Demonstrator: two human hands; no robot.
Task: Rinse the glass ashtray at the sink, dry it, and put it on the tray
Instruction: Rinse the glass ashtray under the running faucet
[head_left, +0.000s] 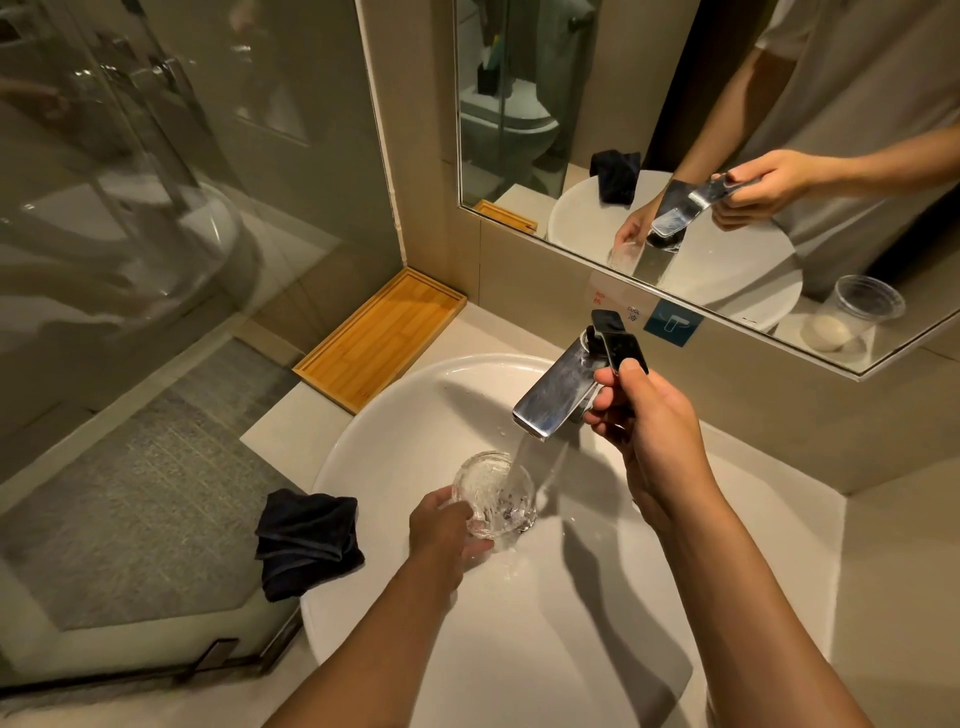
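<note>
My left hand grips the clear glass ashtray by its near rim, tilted over the white sink basin. Water streams from the chrome faucet straight into the ashtray and splashes off it. My right hand is closed on the faucet's dark lever handle, thumb on top. A dark folded cloth lies on the counter at the basin's left edge. The bamboo tray sits empty in the counter's back left corner, against the wall.
A wall mirror behind the faucet reflects my hands, the basin and a clear plastic cup with a soap-like lump inside. A glass shower partition stands left of the counter. Grey tiled floor lies below.
</note>
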